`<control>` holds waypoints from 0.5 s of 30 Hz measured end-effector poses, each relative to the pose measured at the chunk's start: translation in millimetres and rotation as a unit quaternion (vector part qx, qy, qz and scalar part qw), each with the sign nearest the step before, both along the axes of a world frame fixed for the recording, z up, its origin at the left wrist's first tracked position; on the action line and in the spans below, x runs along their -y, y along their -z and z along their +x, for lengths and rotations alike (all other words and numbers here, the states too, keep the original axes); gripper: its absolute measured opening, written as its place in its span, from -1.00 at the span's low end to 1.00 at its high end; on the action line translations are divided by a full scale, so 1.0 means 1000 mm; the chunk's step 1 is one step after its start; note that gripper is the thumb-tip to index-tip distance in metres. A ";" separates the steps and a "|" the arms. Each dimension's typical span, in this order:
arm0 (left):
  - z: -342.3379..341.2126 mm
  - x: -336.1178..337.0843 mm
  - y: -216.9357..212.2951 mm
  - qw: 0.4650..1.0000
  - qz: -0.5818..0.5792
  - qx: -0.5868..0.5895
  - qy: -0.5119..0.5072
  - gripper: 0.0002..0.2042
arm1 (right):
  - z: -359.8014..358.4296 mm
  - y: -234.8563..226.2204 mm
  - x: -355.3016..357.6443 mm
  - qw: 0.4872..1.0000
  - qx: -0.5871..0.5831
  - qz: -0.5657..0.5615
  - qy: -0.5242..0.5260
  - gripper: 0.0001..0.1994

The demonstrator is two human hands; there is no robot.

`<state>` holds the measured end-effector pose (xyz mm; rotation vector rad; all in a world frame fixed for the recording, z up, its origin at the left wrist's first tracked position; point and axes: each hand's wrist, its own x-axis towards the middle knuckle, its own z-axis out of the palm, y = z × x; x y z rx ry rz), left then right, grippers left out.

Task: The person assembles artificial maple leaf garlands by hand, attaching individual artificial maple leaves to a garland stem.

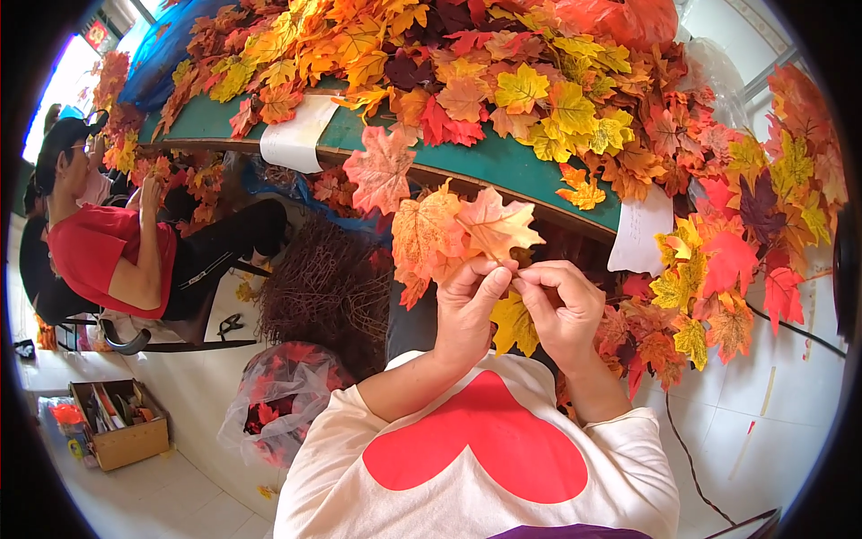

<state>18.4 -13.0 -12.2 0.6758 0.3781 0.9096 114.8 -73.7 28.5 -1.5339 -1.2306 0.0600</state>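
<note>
Both my hands meet in front of my chest, close to the table's near edge. My left hand (469, 310) pinches a spray of artificial maple leaves (427, 232), orange and peach, that fans out above and to the left of its fingers. Closed in a pinch beside it, my right hand (567, 304) has its fingertips at the thin stem end next to the left thumb. Just what lies between those fingertips is too small to make out fully. A yellow maple leaf (514, 324) shows below and between the hands.
The green table (215, 121) carries a heap of red, orange, yellow and purple leaves (467, 72). White papers (298, 135) hang over its edge. Brown twigs (314, 292) and a plastic bag of red leaves (285, 395) lie below. A person in red (112, 251) sits left, near a cardboard box (121, 422).
</note>
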 end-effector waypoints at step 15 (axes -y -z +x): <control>0.001 -0.006 0.004 0.998 -0.019 0.011 0.053 -0.85 | 0.007 -0.004 -0.007 0.999 -0.012 -0.017 -0.025 -0.91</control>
